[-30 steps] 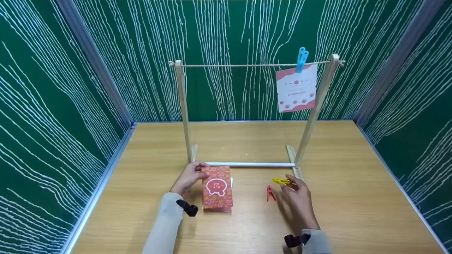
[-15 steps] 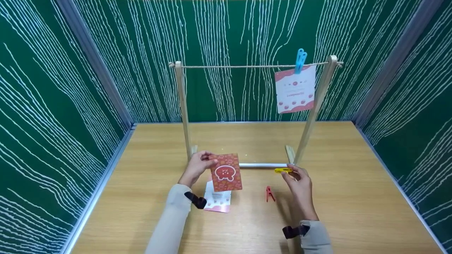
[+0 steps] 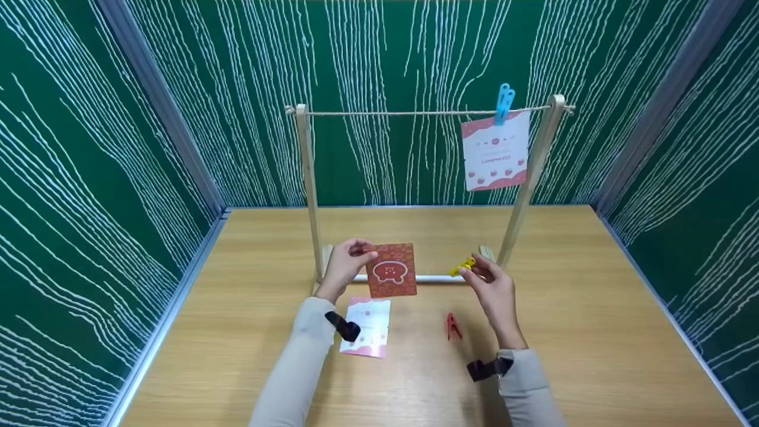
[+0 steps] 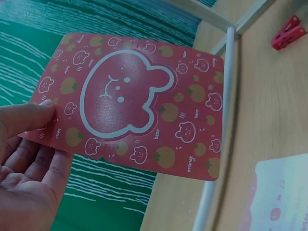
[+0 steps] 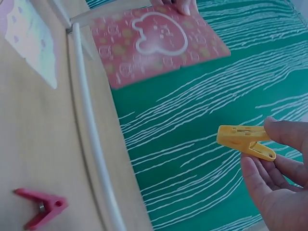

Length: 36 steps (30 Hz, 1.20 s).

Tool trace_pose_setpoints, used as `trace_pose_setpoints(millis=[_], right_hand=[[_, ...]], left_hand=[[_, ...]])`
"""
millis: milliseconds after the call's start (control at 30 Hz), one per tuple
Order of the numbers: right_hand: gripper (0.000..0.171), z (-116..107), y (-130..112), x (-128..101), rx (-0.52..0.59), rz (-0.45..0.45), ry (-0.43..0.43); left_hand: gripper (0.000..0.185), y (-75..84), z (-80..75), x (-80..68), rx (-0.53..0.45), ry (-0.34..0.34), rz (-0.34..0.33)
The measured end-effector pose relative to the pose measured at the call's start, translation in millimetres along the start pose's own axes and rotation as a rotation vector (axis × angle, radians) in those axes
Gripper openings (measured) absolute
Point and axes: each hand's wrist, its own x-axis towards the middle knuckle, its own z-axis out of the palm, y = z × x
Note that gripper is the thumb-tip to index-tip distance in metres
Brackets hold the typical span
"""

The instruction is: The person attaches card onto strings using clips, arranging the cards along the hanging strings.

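Between thumb and fingers my left hand (image 3: 348, 267) pinches the upper left edge of a red card (image 3: 392, 270) with a white-outlined bear, raised above the table. In the left wrist view the card (image 4: 130, 101) shows small bears and orange fruits. My right hand (image 3: 493, 290) holds a yellow clothespin (image 3: 463, 266) to the right of the card, apart from it. The right wrist view has the thumb and fingers on the legs of the yellow clothespin (image 5: 245, 139). A white and pink card (image 3: 370, 326) lies on the table, partly hidden by the left wrist camera.
A wooden frame (image 3: 308, 190) carries a string (image 3: 403, 112) across its top. A blue clothespin (image 3: 504, 104) fastens a strawberry card (image 3: 495, 151) at the string's right end. A red clothespin (image 3: 453, 327) lies on the table (image 3: 415, 379). A white bar (image 3: 439, 279) joins the frame's feet.
My left hand has lifted the red card off the white and pink one, moving it up and right. My right hand has raised the yellow clothespin and tilted it, moving slightly left.
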Motion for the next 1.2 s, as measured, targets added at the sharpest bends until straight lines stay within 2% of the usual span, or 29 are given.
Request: trace_pose_setpoints(millis=[333, 700, 867, 967, 1200], right_hand=[[0.049, 6.8, -31.8, 11.4, -0.022, -0.026, -0.080], [0.042, 14.5, -58.4, 24.4, -0.011, -0.168, -0.112], [0.041, 16.5, -71.2, 31.0, 0.055, -0.246, -0.128], [0.039, 17.7, -79.5, 34.9, 0.079, -0.293, -0.132], [0.038, 17.1, -99.4, 43.4, 0.032, -0.350, -0.139]], left_hand=[[0.025, 25.8, 9.0, 10.3, 0.041, 0.003, 0.043], [0.020, 47.5, 21.3, 16.0, -0.007, 0.049, 0.159], [0.019, 56.6, 23.6, 20.0, 0.010, 0.051, 0.228], [0.019, 62.4, 23.6, 21.9, 0.021, 0.049, 0.229], [0.017, 77.2, 25.4, 24.8, 0.001, 0.058, 0.237]])
